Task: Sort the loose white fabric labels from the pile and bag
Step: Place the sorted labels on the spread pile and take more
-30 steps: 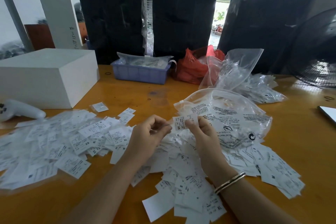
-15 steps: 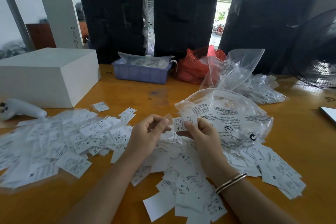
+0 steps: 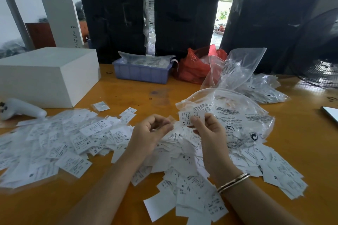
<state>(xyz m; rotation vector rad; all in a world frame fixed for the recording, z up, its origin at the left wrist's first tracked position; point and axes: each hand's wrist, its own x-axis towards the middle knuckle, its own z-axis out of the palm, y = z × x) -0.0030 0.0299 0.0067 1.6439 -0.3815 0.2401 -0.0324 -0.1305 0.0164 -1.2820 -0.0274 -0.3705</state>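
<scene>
— Labels, loose white fabric ones with printed size marks [image 3: 87, 139], covered the orange tabletop [image 3: 301, 142] in one broad heap, didn't they?

— Yes, from the left edge across to the near right, and a clear printed plastic bag [image 3: 236, 115] lay on the heap's far side, likely kept close as their source.

— What stood around it?

— A white rectangular box [image 3: 47, 75] at far left, a lilac plastic tray [image 3: 142, 73] behind, a red plastic bag [image 3: 195, 67], more clear bags [image 3: 256, 86] at right. None blocked the hands; only the overlapping slips made single pieces hard to pick out.

— And the hands?

— The right hand [image 3: 210, 131] pinched a small white XS label [image 3: 190, 118], raised above the heap, probably to read the size. The left hand [image 3: 151, 131] hovered just beside it with fingers curled; whether it held anything, I could not tell.
</scene>
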